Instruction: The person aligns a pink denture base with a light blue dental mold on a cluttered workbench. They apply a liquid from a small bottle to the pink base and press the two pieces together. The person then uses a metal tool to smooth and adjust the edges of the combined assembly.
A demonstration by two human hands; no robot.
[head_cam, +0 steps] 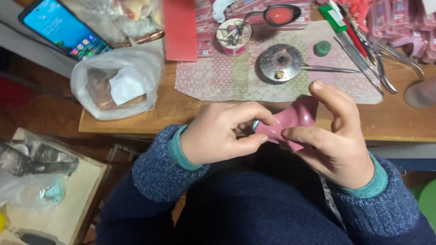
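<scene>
A soft pink lump of wax-like material (290, 121) is held between both hands just in front of the wooden table edge (190, 124). My left hand (222, 131) pinches its left end with thumb and forefinger; a small pale blue bit shows at that pinch. My right hand (334, 136) grips the right side, thumb underneath and forefinger arched over the top. Both wrists wear dark blue knitted sleeves with teal cuffs.
On the table lie a patterned cloth (227, 79), a round metal burner (280, 62), a small cup of tools (234, 36), several metal instruments (363, 56), a green knob (322, 48), a pink sheet (180, 27), a plastic bag (119, 84) and a phone (63, 29). A lower bench (68, 199) stands left.
</scene>
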